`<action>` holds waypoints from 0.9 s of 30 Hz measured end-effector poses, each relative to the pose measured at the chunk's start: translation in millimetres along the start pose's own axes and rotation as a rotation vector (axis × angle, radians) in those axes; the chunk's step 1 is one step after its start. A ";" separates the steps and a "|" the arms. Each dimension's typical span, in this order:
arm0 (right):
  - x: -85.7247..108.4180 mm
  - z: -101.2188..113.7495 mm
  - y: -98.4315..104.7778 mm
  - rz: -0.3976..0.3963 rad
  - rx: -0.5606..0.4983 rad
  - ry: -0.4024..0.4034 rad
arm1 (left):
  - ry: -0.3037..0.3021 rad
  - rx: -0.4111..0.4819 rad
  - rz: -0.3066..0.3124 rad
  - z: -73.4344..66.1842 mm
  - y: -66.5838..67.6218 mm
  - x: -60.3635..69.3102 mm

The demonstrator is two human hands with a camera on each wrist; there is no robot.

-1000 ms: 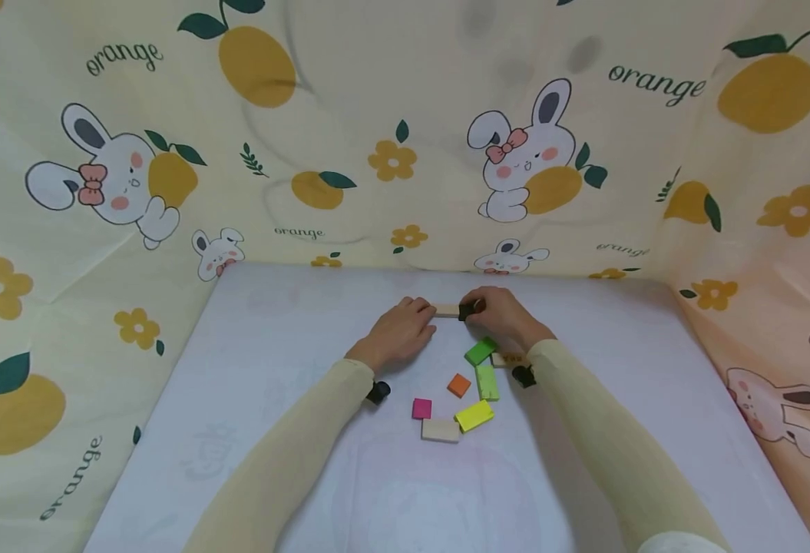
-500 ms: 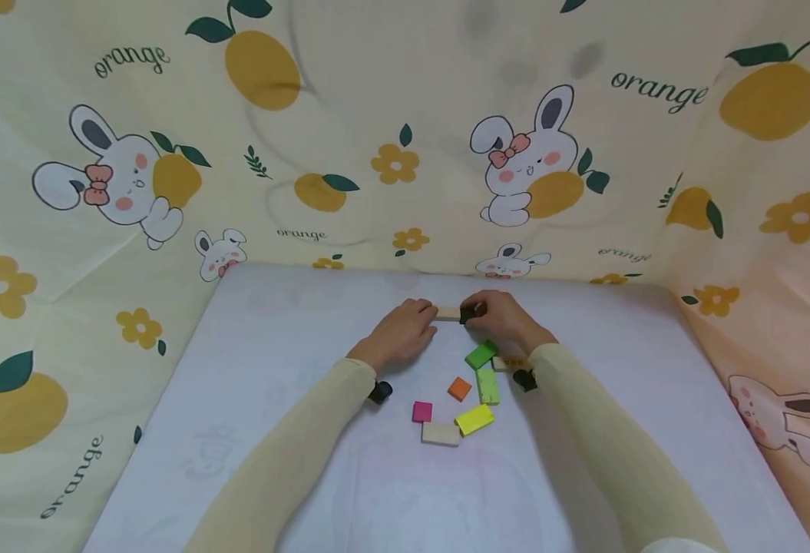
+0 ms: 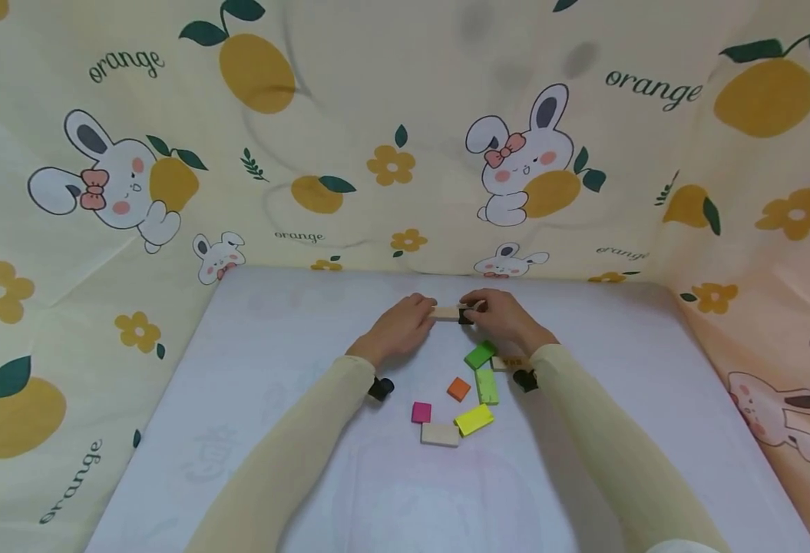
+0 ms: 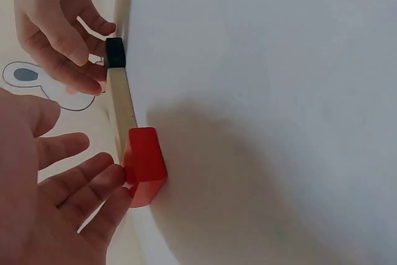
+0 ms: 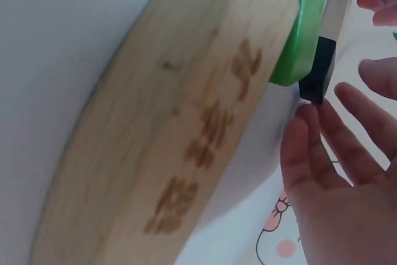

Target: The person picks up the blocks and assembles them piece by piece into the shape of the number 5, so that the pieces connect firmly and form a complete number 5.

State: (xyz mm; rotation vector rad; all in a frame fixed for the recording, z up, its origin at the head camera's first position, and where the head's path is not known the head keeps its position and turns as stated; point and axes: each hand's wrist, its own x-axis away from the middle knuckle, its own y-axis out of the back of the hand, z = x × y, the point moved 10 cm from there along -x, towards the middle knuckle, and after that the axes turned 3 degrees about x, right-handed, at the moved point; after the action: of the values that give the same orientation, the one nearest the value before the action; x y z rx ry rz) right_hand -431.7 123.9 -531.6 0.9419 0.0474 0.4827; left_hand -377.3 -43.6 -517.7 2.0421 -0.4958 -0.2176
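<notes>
At the back of the table, a plain wooden block point(image 3: 446, 313) lies between a black block point(image 3: 465, 316) and a red block point(image 4: 146, 159), end to end. Fingertips of my left hand point(image 3: 398, 329) point(image 4: 68, 197) touch the red block's outer side, its fingers loosely extended; in the head view this hand hides the red block. My right hand point(image 3: 504, 315) point(image 5: 353, 172) has its fingertips against the black block point(image 5: 319, 69), the thumb standing apart from it.
Nearer me lie a dark green block point(image 3: 480, 355), a light green one point(image 3: 487, 386), an orange one point(image 3: 458, 389), a pink one point(image 3: 421, 412), a yellow one point(image 3: 474, 420) and a plain wooden one point(image 3: 440, 435). A marked wooden block point(image 3: 507, 363) is beside my right wrist.
More of the black block shows at my right fingertips, whose hold on it looks looser. My left hand has barely moved, and the nearer blocks lie as before.
</notes>
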 end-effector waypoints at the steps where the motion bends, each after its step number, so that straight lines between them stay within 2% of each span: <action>1: 0.9 0.7 1.5 -0.011 0.006 0.005 | 0.011 0.035 -0.002 1.6 0.4 0.4; 4: 3.7 1.3 7.2 -0.047 0.012 0.009 | 0.033 0.126 -0.025 6.7 3.8 1.2; 8: 8.2 1.0 14.3 -0.073 0.008 0.033 | 0.050 0.236 -0.091 13.8 13.8 1.5; 11: 11.4 -1.5 19.4 -0.088 0.022 0.057 | 0.047 0.300 -0.146 15.3 22.8 3.0; 13: 13.4 -5.1 22.5 -0.097 0.026 0.058 | 0.030 0.325 -0.143 12.0 24.3 4.6; 16: 14.9 -9.5 25.9 -0.106 0.028 0.054 | -0.028 0.280 -0.052 -2.3 13.9 4.8; 21: 17.0 -12.6 32.3 -0.117 0.011 0.051 | -0.153 0.160 0.170 -41.7 -22.1 0.1; 24: 19.3 -12.6 35.7 -0.120 0.003 0.057 | -0.203 0.128 0.237 -60.7 -38.0 -3.8; 27: 22.2 -12.0 38.6 -0.123 -0.005 0.060 | -0.228 0.099 0.273 -71.8 -46.8 -6.4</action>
State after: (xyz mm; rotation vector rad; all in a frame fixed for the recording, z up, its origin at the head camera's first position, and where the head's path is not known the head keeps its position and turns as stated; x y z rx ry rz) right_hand -429.4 161.3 -504.7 0.9141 0.1575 0.3965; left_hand -345.8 36.2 -522.6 2.0281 -0.9356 -0.2664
